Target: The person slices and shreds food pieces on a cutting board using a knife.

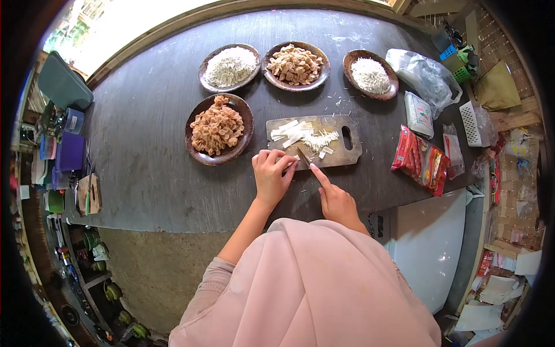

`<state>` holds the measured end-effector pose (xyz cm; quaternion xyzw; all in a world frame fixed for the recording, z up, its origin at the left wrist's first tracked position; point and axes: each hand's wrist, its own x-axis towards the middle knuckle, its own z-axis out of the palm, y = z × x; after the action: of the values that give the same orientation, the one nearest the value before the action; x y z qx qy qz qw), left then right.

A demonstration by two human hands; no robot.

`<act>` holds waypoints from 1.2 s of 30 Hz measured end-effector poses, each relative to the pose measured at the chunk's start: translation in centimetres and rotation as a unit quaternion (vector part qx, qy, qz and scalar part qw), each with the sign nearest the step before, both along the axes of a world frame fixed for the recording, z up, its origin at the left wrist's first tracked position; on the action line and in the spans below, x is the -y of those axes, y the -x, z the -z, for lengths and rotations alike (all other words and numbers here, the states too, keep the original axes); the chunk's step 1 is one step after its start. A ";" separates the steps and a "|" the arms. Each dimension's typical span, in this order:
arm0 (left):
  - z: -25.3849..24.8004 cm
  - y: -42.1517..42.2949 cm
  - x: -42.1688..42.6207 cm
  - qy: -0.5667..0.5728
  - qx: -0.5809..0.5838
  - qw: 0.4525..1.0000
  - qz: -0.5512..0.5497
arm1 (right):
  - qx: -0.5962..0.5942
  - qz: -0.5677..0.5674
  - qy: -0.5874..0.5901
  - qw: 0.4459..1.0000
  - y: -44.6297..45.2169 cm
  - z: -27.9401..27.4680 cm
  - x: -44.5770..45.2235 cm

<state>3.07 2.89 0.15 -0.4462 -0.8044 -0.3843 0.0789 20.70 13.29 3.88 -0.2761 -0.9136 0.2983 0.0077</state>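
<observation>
My left hand (273, 176) is at the near edge of a wooden cutting board (350, 157), its fingers pinched on a small white strip (297, 158). Held in my right hand (338, 202) is a knife (303, 155), the index finger stretched along it and the blade beside the left fingertips. The knife's handle is hidden by the hand. Flat white strips (291, 133) lie on the board's left half. To their right sits a heap of thin white shreds (319, 140), with a few short pieces close by.
Beyond the board stand bowls of white shreds (231, 66), brown pieces (295, 63) and more white shreds (370, 75). Another bowl of brown pieces (217, 128) is at left. Red packets (421, 159), a white packet (418, 114) and a clear plastic bag (425, 78) lie on the right.
</observation>
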 end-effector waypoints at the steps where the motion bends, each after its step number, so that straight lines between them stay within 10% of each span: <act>1: 0.0 0.0 0.0 0.001 0.000 1.000 0.000 | 0.000 0.000 0.001 1.000 0.0 0.0 0.0; 36: 0.0 -0.2 0.2 0.018 -0.009 1.000 -0.002 | 0.029 -0.009 -0.060 0.998 0.8 0.6 1.5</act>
<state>3.29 2.68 0.19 -0.4496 -0.8110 -0.3659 0.0791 19.86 11.84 3.30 -0.2750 -0.9322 0.2353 -0.0050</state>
